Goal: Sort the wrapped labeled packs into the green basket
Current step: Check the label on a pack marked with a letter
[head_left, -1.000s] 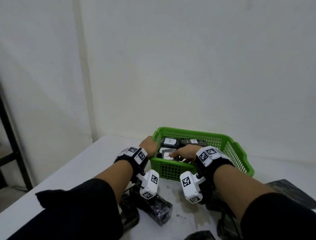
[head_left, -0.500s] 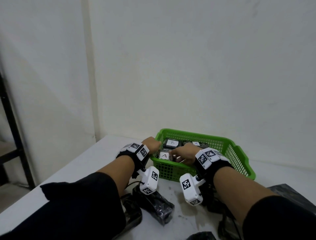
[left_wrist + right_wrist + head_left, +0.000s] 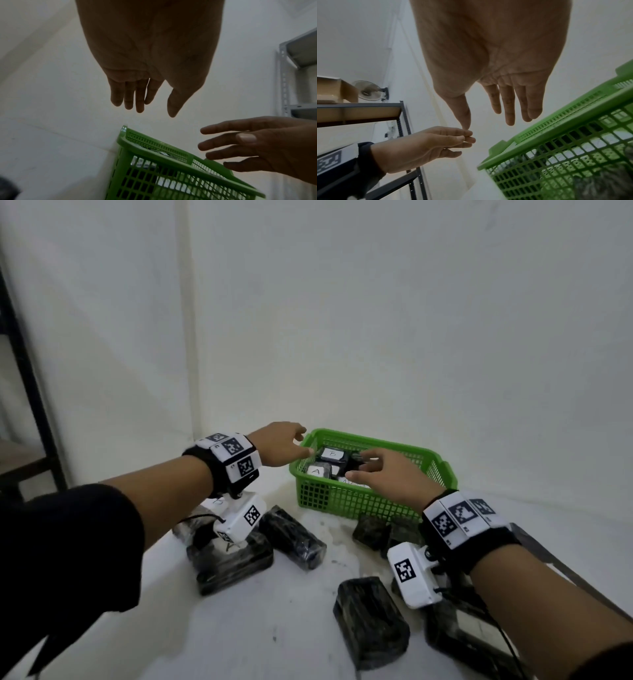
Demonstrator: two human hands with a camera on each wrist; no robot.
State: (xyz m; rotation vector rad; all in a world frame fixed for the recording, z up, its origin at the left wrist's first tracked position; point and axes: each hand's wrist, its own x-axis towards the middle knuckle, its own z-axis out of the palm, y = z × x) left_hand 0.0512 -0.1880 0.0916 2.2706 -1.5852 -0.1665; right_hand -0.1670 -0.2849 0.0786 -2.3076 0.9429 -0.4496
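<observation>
The green basket (image 3: 359, 501) stands at the back of the white table and holds black wrapped packs with white labels, one marked B (image 3: 331, 454) and one marked A (image 3: 317, 471). My left hand (image 3: 284, 445) hovers just left of the basket's near-left corner with relaxed, empty fingers (image 3: 133, 100). Above the basket's front rim (image 3: 556, 121) hovers my right hand (image 3: 380, 470), its fingers (image 3: 510, 108) spread and holding nothing. Several black wrapped packs lie loose on the table, among them one (image 3: 294, 537) before the basket and one (image 3: 371, 621) nearer to me.
A larger black pack (image 3: 236, 559) lies under my left wrist, and two small packs (image 3: 373, 530) lean against the basket's front. A dark flat sheet (image 3: 548, 563) covers the table's right side. A dark shelf frame (image 3: 30, 392) stands at the far left.
Both hands have lifted out of the basket and drawn back, the left one to the left of the rim. The head view has tipped down, so more loose packs show.
</observation>
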